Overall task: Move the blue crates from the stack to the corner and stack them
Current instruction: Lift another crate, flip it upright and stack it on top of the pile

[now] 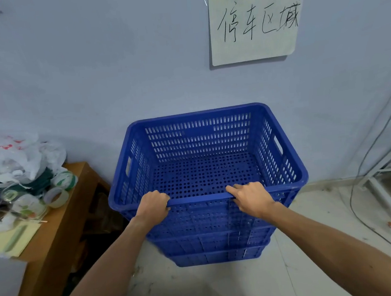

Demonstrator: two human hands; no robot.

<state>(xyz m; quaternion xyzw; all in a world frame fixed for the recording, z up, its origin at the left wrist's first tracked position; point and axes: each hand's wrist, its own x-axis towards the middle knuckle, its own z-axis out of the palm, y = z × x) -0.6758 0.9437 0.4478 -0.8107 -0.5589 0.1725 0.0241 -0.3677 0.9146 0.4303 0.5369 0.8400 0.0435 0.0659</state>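
Note:
A stack of blue perforated plastic crates (213,244) stands on the floor against the pale wall. The top blue crate (201,147) is empty, with slotted sides and a handle hole in each short side. My left hand (153,207) is closed over its near rim left of centre. My right hand (250,198) grips the same rim right of centre, fingers hooked under the lip. At least two more crates show nested below the top one.
A wooden table (60,222) stands to the left, cluttered with tape rolls (58,196), plastic bags (11,153) and papers. A handwritten paper sign (254,20) hangs on the wall. White metal framing (388,172) and cables lie at the right. The floor is pale and scuffed.

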